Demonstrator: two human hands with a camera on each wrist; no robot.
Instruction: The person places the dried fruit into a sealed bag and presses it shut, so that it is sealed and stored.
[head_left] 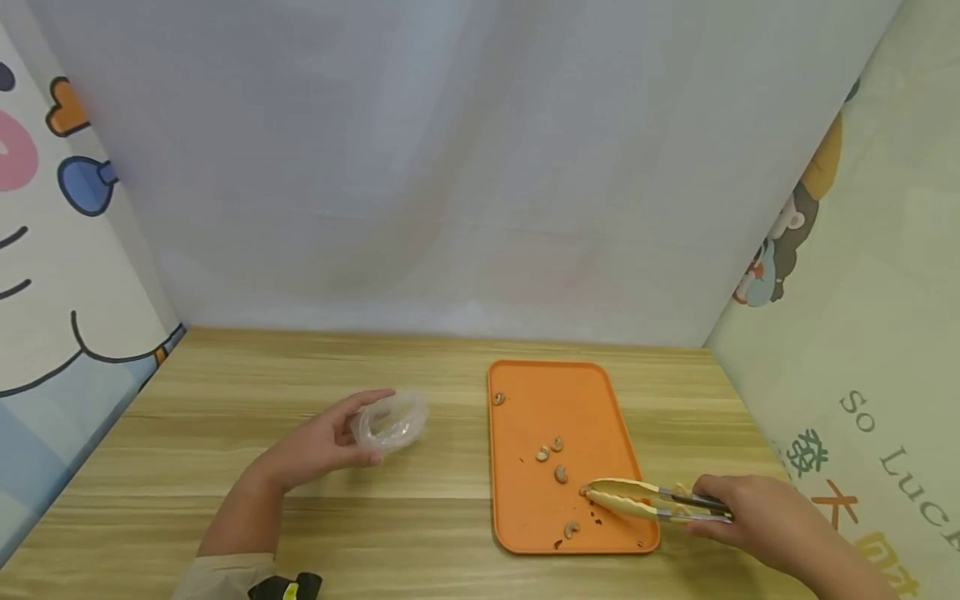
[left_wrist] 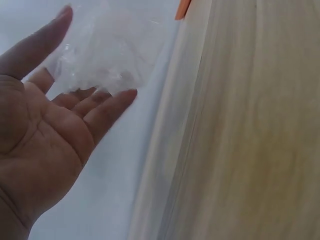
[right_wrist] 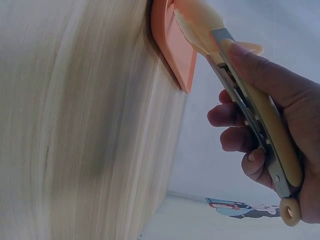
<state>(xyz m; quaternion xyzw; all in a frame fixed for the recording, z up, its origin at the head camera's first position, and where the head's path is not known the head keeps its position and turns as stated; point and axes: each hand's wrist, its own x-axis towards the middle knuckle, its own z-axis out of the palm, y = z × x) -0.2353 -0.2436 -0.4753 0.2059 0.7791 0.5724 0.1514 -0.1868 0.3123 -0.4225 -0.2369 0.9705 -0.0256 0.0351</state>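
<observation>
we see an orange tray, tan nuts, pale yellow and silver tongs, clear plastic, a yellow-brown table with wood stripes, a plain grey-white back wall, green, red and yellow writing

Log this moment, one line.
left hand: holds clear plastic bag | right hand: grips tongs, tips over orange tray | brown pieces: scattered on tray

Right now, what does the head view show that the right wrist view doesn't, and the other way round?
Only the head view shows the left hand, clear plastic item and cashew-like pieces. Only the right wrist view shows the end ring. Both show the tongs, right hand, orange tray and wooden tabletop.
</observation>
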